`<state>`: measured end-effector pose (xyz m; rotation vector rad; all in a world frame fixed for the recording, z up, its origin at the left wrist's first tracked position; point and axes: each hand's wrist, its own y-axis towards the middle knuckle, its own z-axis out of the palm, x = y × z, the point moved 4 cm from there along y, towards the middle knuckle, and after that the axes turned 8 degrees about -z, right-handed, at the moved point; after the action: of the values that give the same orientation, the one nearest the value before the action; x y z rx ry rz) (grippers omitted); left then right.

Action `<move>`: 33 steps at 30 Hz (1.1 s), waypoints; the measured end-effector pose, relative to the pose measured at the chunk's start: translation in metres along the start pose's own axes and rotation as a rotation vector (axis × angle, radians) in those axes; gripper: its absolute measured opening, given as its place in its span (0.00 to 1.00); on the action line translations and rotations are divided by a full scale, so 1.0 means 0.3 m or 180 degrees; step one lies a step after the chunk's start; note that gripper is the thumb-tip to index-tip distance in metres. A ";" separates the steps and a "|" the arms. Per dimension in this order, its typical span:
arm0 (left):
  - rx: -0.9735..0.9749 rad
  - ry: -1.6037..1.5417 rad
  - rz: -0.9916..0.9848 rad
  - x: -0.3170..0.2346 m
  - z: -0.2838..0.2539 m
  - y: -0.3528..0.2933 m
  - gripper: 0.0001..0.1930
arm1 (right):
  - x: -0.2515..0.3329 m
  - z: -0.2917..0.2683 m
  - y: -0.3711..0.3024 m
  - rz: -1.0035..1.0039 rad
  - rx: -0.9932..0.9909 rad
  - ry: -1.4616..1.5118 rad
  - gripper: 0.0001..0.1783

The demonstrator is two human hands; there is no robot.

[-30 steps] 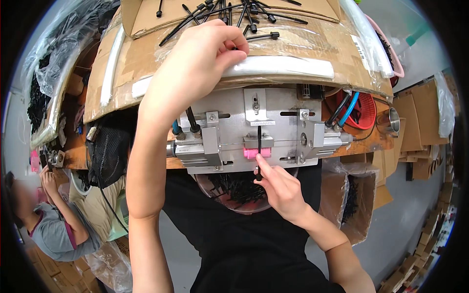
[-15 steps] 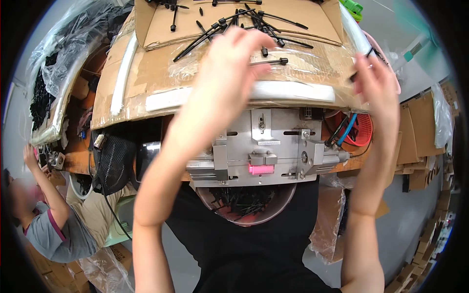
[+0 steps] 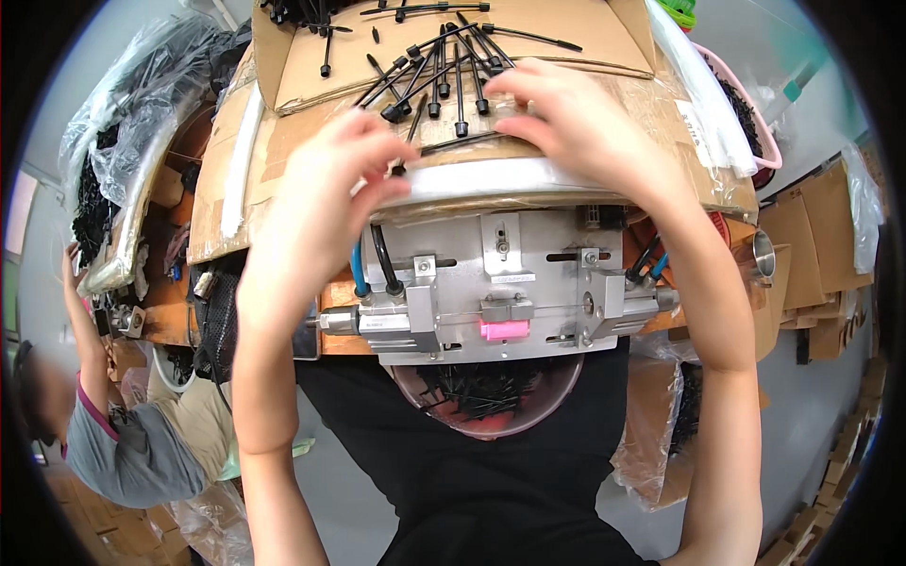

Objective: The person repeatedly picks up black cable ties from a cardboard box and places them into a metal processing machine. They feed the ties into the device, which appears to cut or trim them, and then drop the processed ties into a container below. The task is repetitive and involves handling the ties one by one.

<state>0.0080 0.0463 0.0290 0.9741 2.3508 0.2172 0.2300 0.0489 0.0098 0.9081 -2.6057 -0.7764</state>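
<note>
"Hands?"
"Right hand (image 3: pixel 580 123): fingers apart. Left hand (image 3: pixel 340 170): fingers curled, grip cannot be determined."
"Black rods (image 3: pixel 461 99)?"
"Piled loosely on cardboard (image 3: pixel 576 21), between both hands."

Brightly lit — dark-rimmed edges bend, perhaps blurring slightly.

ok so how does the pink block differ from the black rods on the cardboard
The pink block is bright and stubby; the black rods are dark, long and thin. The pink block sits crosswise on the metal plate; the black rods lie loosely heaped on the cardboard, pointing many ways.
</note>
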 end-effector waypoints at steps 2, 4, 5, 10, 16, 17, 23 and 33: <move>-0.0254 0.0000 -0.0190 0.002 0.013 -0.057 0.10 | 0.038 -0.006 0.045 0.0022 0.0552 -0.0025 0.08; -0.0582 0.0014 -0.0244 -0.004 -0.002 -0.109 0.10 | 0.051 -0.046 0.037 0.0012 0.0682 -0.0086 0.06; -0.0748 0.0118 -0.0300 -0.008 -0.011 -0.135 0.09 | 0.051 -0.058 0.022 0.0008 0.0753 -0.0116 0.06; -0.1190 -0.0171 -0.0621 -0.084 0.045 -0.289 0.11 | 0.003 -0.114 -0.085 -0.0122 0.0306 0.0065 0.05; -0.0106 -0.0207 -0.0550 -0.277 0.360 -0.508 0.34 | 0.081 -0.288 -0.188 0.1363 -0.0614 0.1554 0.13; -0.0027 0.0004 -0.0459 -0.281 0.401 -0.511 0.33 | 0.073 -0.302 -0.229 0.1486 -0.0732 0.1847 0.14; 0.0169 0.0517 -0.0324 -0.287 0.460 -0.494 0.38 | 0.160 -0.310 -0.352 0.1459 -0.1915 0.2646 0.15; 0.0287 0.0174 -0.0543 -0.285 0.402 -0.487 0.38 | 0.511 -0.057 -0.544 0.0962 -0.0978 0.1224 0.26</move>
<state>0.0380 -0.1262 -0.0832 0.8124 2.4968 0.0725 0.2001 -0.1634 -0.0570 0.5000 -2.1437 -0.7973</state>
